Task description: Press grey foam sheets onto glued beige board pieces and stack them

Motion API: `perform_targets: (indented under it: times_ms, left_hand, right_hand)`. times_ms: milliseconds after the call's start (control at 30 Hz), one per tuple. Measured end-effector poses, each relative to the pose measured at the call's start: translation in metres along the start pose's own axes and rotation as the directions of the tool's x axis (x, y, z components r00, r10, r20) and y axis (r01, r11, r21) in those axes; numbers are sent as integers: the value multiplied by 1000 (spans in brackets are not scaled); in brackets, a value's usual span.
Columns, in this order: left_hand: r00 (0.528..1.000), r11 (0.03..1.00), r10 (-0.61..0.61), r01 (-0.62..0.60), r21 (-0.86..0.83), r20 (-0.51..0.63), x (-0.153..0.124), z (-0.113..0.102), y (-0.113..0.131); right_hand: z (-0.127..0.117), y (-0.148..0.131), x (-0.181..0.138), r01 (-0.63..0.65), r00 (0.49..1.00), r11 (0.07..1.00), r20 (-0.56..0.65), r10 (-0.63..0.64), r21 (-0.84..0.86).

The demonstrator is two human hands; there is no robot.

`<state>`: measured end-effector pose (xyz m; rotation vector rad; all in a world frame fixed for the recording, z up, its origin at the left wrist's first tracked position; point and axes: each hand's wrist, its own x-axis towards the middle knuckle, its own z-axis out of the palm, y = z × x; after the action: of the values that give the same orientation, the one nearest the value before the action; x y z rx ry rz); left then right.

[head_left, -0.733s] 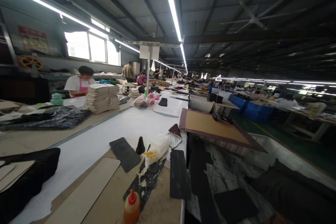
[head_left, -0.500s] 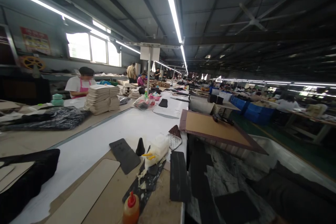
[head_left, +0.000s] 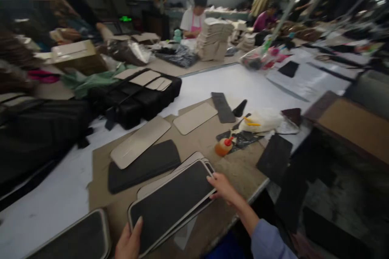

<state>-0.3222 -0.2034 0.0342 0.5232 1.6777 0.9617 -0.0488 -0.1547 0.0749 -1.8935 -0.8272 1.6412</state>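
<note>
Black with a pale border, the panel (head_left: 172, 202) lies slanted near the front edge of the table (head_left: 243, 83), on top of a stack of similar panels (head_left: 185, 162). The left hand (head_left: 129, 243) grips its near corner, thumb pressed on top and the other fingers hidden beneath. The right hand (head_left: 223, 186) is at its far end, fingers close together against the corner; whether they clamp it or only rest there cannot be told.

Half a second ago neither hand was in view. The camera looked up the long hall, with ceiling lights filling the upper half. It has since dropped and swung left, so the ceiling is gone and the table fills the picture.

The orange bottle (head_left: 224, 145), which was at the bottom edge earlier, now lies beyond the right hand on the brown cardboard sheet (head_left: 240, 172). Beside the stack lie a black pad (head_left: 144, 166) and a beige board (head_left: 140, 141). A second beige board (head_left: 194, 118), a black strip (head_left: 223, 107) and a plastic bag (head_left: 263, 119) lie farther back.

New in view are a second bordered panel (head_left: 75, 238) at the lower left and a heap of black bags (head_left: 133, 97). The person in a pink apron (head_left: 194, 12) remains at the far table beside the pile of boards (head_left: 214, 38).
</note>
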Motion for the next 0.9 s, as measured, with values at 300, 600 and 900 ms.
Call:
perform_targets:
  times_ms: [300,600,900]
  left_hand:
    - [989,966,-130,109,-235,-72,-18,-7,15]
    - [989,944,-130,105,-312,-63,-22,-9,15]
    - [993,936,-114,96,-338,-33,-23,-8,18]
  right_hand:
    - [-8,6,4,-20,1000,998,11,19,57]
    - [-6,6,6,-23,1000,999,-21,23,28]
    - [-4,0,3,-10,1000,1000,-21,9,-16]
